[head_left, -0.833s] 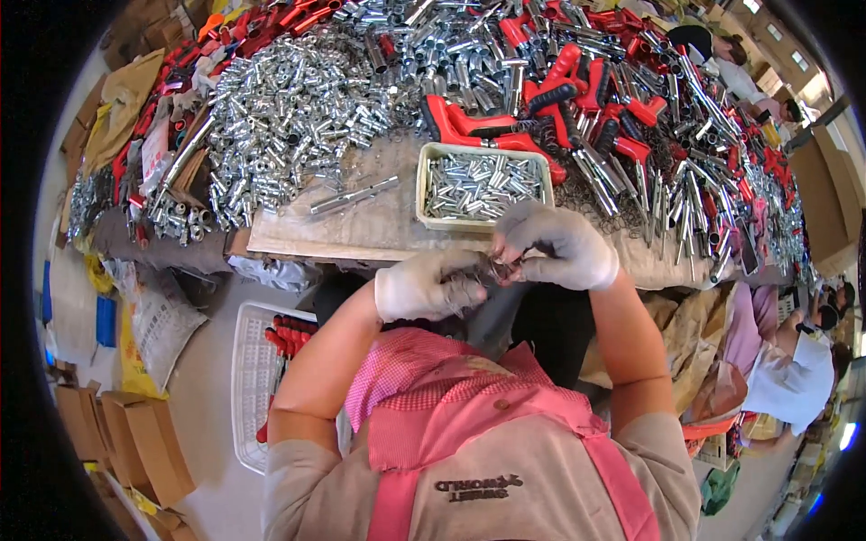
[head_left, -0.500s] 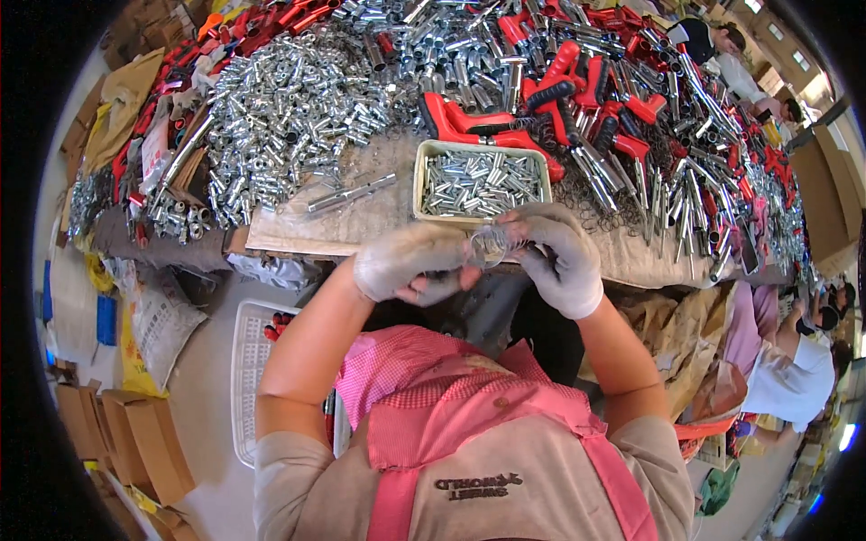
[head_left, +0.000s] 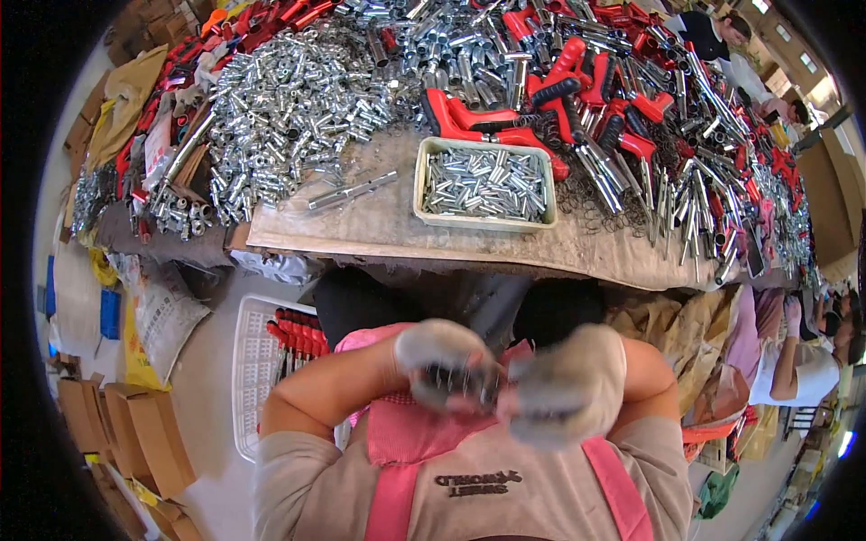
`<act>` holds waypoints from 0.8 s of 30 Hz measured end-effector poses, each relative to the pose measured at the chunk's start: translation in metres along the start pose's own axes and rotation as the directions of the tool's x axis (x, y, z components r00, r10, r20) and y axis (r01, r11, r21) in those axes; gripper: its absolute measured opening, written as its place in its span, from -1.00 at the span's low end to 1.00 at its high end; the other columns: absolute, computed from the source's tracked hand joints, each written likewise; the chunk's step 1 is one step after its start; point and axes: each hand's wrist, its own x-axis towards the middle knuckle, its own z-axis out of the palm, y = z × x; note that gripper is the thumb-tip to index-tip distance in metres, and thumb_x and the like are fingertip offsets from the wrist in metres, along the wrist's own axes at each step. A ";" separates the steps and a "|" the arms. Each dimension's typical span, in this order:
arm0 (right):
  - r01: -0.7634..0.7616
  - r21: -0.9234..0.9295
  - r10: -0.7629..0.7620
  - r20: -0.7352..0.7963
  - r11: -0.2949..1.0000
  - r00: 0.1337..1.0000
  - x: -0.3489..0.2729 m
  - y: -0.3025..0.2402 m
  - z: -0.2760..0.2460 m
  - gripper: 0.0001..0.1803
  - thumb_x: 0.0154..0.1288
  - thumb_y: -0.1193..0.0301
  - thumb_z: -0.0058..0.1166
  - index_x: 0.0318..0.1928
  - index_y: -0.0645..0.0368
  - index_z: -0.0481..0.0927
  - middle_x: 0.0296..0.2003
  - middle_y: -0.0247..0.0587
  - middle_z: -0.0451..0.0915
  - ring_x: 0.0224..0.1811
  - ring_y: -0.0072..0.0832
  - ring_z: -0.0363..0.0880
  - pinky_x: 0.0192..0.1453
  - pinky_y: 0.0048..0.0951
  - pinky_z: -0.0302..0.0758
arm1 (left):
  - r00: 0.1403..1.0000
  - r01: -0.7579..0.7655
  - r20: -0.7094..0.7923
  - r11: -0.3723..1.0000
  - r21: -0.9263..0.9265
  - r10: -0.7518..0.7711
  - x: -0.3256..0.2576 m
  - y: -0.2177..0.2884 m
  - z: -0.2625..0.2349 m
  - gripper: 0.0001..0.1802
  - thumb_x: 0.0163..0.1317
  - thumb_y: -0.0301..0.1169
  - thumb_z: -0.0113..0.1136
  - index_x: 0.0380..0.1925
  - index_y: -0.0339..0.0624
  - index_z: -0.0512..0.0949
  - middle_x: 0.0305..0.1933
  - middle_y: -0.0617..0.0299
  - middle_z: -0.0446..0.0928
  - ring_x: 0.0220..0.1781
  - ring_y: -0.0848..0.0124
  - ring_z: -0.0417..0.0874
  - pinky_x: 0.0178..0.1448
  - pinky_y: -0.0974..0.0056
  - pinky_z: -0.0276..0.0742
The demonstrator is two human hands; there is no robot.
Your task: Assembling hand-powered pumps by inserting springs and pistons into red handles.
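Both my hands wear pale gloves with grey palms and are drawn in close before my chest. My left hand (head_left: 442,365) is closed around a dark wire coil spring (head_left: 462,380), blurred by motion. Close against its right end is my right hand (head_left: 566,388), its fingers curled together. What those fingers grip is smeared and hidden. Beyond my hands, on the bench, a cream plastic tray (head_left: 487,223) holds many short silver pins (head_left: 483,180). A slim metal tube (head_left: 352,191) lies on the bench to the left of the tray.
Piled silver fittings (head_left: 298,117) cover the bench's left. Red-and-black handles (head_left: 559,99), tubes and loose springs (head_left: 600,212) heap up behind and right. A white basket (head_left: 248,388) with red-handled parts stands at my left. Another person (head_left: 798,365) is at far right.
Both hands have come back from the bench edge toward my chest, bringing the spring along. The basket's red-handled parts now show more fully.
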 end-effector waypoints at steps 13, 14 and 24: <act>-0.909 0.163 0.923 -0.054 0.384 0.380 -0.029 0.025 0.006 -0.70 -0.21 0.74 -0.13 -0.41 0.13 0.47 -0.24 -0.13 0.35 -0.21 -0.25 0.39 -0.09 -0.40 0.38 | 0.697 0.388 -0.261 -0.044 0.921 0.668 0.007 0.065 0.021 -0.64 0.07 -0.40 0.22 -0.11 -0.18 0.40 -0.23 0.03 0.54 -0.20 0.02 0.58 -0.14 0.11 0.49; -0.924 0.277 0.964 -0.022 0.262 0.267 -0.031 0.024 0.008 -0.68 -0.19 0.74 -0.15 -0.36 0.14 0.45 -0.23 -0.14 0.35 -0.19 -0.31 0.38 -0.07 -0.45 0.36 | 0.633 0.426 -0.203 -0.118 0.897 0.747 0.009 0.059 0.016 -0.64 0.06 -0.43 0.22 -0.11 -0.19 0.40 -0.23 0.03 0.54 -0.20 0.01 0.58 -0.15 0.10 0.49; -0.902 0.430 0.979 0.168 0.031 0.114 -0.051 0.042 0.001 -0.80 0.24 0.58 -0.07 -0.12 0.32 0.49 -0.29 -0.21 0.53 -0.14 -0.57 0.51 -0.17 -0.52 0.51 | 0.467 0.527 0.050 -0.324 0.785 0.883 0.010 0.055 0.007 -0.61 0.08 -0.40 0.20 -0.09 -0.25 0.37 -0.33 0.00 0.53 -0.43 0.03 0.57 -0.39 0.08 0.49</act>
